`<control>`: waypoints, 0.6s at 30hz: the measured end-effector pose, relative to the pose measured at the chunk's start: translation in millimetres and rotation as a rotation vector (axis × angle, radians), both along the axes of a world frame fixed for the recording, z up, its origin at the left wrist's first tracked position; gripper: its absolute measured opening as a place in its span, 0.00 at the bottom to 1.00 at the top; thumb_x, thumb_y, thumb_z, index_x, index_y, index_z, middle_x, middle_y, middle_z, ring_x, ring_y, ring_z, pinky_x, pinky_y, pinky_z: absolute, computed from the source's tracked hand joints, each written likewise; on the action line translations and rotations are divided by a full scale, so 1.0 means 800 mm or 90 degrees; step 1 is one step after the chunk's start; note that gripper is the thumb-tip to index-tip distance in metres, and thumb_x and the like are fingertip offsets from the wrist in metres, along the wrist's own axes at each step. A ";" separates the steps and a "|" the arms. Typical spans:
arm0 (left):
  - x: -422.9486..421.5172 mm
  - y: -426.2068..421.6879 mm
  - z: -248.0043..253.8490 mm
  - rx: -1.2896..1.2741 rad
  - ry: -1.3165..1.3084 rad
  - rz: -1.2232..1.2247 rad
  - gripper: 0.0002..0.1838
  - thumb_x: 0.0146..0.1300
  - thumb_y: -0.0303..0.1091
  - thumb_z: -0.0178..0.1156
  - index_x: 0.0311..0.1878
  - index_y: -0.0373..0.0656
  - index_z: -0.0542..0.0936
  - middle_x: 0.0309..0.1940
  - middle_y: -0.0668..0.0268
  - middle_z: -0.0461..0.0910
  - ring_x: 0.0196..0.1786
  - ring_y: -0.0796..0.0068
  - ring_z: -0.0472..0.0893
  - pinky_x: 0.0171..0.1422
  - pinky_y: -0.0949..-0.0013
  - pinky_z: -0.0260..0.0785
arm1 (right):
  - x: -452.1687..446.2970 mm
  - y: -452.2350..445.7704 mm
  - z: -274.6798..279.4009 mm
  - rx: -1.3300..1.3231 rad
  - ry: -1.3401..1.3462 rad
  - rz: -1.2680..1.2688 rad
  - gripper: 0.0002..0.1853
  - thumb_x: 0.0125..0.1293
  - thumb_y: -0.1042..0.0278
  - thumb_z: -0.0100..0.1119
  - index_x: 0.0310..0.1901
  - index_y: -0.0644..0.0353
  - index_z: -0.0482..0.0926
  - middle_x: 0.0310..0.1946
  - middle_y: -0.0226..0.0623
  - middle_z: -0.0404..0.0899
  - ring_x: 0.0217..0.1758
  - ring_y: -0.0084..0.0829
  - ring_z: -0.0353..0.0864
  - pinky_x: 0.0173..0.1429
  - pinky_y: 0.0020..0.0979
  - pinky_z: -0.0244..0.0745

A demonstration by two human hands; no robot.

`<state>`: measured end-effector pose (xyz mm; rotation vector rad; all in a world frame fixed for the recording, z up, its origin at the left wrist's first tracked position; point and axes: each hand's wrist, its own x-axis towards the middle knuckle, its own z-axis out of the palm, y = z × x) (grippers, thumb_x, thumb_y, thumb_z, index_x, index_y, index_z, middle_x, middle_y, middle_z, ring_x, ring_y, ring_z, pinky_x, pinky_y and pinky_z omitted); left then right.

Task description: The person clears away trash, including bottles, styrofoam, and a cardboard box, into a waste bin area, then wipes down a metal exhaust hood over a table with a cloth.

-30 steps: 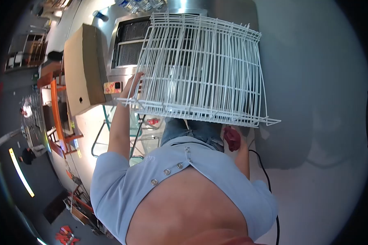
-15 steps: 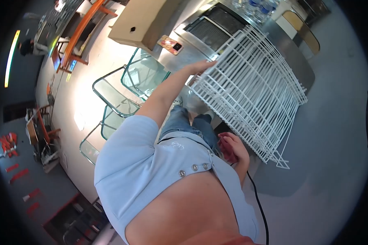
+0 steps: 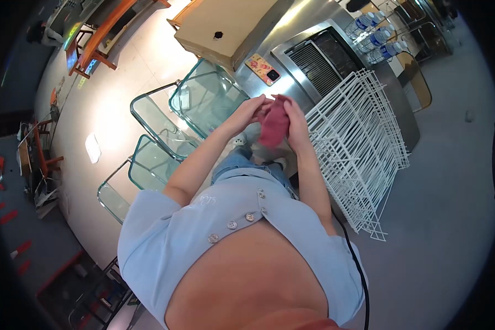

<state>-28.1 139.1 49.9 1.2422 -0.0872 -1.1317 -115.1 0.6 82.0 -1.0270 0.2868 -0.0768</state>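
A dark red cloth (image 3: 275,125), crumpled and slightly blurred, hangs between my two hands in front of my body. My right hand (image 3: 298,125) grips it from the right side, thumb near its top. At the cloth's left edge, the fingers of my left hand (image 3: 251,114) are curled in and pinch it. Just right of my right forearm, a stack of white wire racks (image 3: 357,154) leans over the edge of the metal counter; neither hand touches it.
On the steel counter (image 3: 291,91) lie a phone in a patterned case (image 3: 263,69) and a black grill tray (image 3: 327,58). Several water bottles (image 3: 377,39) stand behind. A cardboard box (image 3: 225,27) is at the back. Clear folding chairs (image 3: 209,99) stand left; a black cable (image 3: 353,247) hangs right.
My left hand has left the wire racks and come to the cloth. My right hand has raised the cloth from beside my hip to in front of me.
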 end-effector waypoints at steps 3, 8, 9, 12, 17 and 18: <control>0.007 0.030 0.021 -0.071 0.023 0.019 0.26 0.68 0.55 0.41 0.56 0.43 0.69 0.49 0.69 0.74 0.49 0.78 0.75 0.49 0.75 0.68 | 0.046 0.006 -0.009 0.052 -0.029 0.051 0.19 0.71 0.61 0.39 0.57 0.63 0.67 0.49 0.38 0.75 0.49 0.27 0.75 0.57 0.27 0.67; 0.046 0.050 -0.006 -0.012 -0.116 0.031 0.18 0.60 0.44 0.59 0.46 0.42 0.72 0.36 0.69 0.75 0.36 0.83 0.74 0.39 0.78 0.66 | 0.077 0.000 -0.006 -0.141 0.108 0.052 0.19 0.71 0.58 0.40 0.58 0.58 0.68 0.49 0.35 0.74 0.50 0.25 0.74 0.52 0.26 0.71; 0.050 0.053 -0.016 0.004 -0.220 0.032 0.16 0.56 0.41 0.64 0.42 0.42 0.74 0.32 0.69 0.76 0.34 0.84 0.74 0.36 0.78 0.65 | 0.081 -0.005 -0.014 -0.211 0.108 0.046 0.19 0.71 0.57 0.41 0.58 0.57 0.68 0.48 0.33 0.74 0.49 0.24 0.75 0.49 0.26 0.72; 0.065 0.063 0.010 0.006 -0.195 0.049 0.15 0.53 0.35 0.66 0.40 0.40 0.74 0.28 0.70 0.75 0.33 0.84 0.74 0.36 0.77 0.66 | 0.091 -0.022 -0.029 -0.304 0.092 0.033 0.19 0.71 0.58 0.42 0.57 0.57 0.69 0.46 0.32 0.75 0.47 0.22 0.75 0.45 0.26 0.74; 0.072 0.061 0.000 -0.054 -0.206 0.122 0.17 0.54 0.32 0.65 0.44 0.38 0.72 0.34 0.68 0.76 0.38 0.82 0.76 0.42 0.76 0.69 | 0.088 -0.019 -0.041 -0.202 0.158 -0.031 0.18 0.72 0.59 0.38 0.56 0.59 0.69 0.46 0.35 0.76 0.46 0.25 0.77 0.46 0.29 0.75; 0.071 0.062 0.002 -0.101 -0.229 0.147 0.17 0.54 0.31 0.64 0.45 0.37 0.72 0.36 0.67 0.76 0.40 0.80 0.76 0.45 0.75 0.69 | 0.087 -0.017 -0.038 -0.183 0.152 -0.047 0.17 0.71 0.59 0.37 0.54 0.60 0.69 0.46 0.37 0.77 0.47 0.28 0.77 0.49 0.30 0.74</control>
